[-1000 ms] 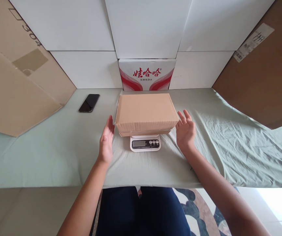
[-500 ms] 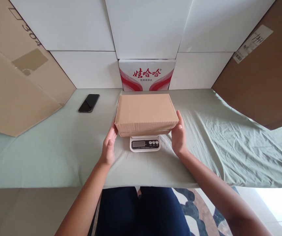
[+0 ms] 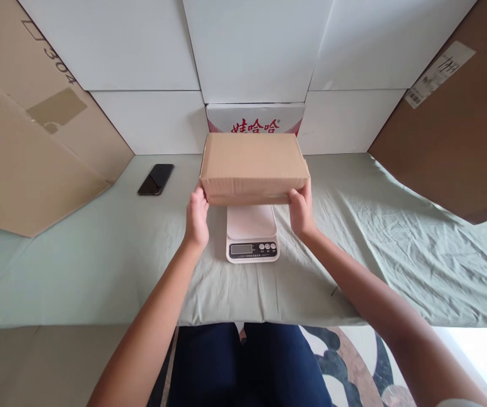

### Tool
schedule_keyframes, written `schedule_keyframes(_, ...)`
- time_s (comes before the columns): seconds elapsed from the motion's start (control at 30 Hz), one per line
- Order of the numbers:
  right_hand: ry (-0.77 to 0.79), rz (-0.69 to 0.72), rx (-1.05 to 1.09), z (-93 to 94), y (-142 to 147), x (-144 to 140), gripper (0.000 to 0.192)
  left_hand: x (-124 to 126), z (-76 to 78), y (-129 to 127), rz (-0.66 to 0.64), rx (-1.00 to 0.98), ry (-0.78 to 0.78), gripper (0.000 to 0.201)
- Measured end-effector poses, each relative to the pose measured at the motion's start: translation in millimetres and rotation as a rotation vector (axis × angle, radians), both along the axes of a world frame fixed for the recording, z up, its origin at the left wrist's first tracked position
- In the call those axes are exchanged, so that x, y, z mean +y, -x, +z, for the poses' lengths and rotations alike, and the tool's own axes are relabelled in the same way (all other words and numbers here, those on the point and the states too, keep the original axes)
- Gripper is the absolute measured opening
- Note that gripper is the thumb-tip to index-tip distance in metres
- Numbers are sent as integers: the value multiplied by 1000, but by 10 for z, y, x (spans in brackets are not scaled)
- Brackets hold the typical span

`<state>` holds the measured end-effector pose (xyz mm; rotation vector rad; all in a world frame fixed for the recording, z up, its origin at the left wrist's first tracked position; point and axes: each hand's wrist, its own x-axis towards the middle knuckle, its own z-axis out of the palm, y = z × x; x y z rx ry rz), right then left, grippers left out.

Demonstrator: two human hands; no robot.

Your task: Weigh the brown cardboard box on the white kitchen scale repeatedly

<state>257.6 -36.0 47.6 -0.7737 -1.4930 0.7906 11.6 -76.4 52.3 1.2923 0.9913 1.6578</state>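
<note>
A closed brown cardboard box (image 3: 254, 161) is held between my two hands, raised above and behind a white digital kitchen scale (image 3: 251, 223). My left hand (image 3: 198, 217) grips its lower left end. On the right end my right hand (image 3: 302, 206) has its thumb on the front face, with the other fingers mostly hidden behind the side. The front of the scale's plate shows below the box, along with its dark display panel and several round buttons. The display looks blank.
A black phone (image 3: 155, 180) lies to the left on the green cloth (image 3: 99, 254). Big cardboard panels stand at the left (image 3: 48, 141) and right (image 3: 447, 130). Behind the held box is a white and red printed carton (image 3: 251, 116) against the white wall.
The cardboard box has risen and shifted away from me with both hands, uncovering the scale's plate. It now hides the lower part of the printed carton.
</note>
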Motion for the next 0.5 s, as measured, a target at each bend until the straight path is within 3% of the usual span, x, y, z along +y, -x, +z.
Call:
schedule_keyframes(0.1,-75,-43,20,4,32,414,85,481,-27,-77,25,-74,16,85)
schedule_keyframes(0.2,-44,-100,49,-108,55,639,80,764,-220,-135,71,-148,80,86)
schedule_keyframes(0.33,54,-133,53,-244,51,686,73,816,-457,-142,77,-171,131,85)
schedule_keyframes(0.5,88,-112,16,-253,47,656,71,801,-506,-113,110,-172,188,80)
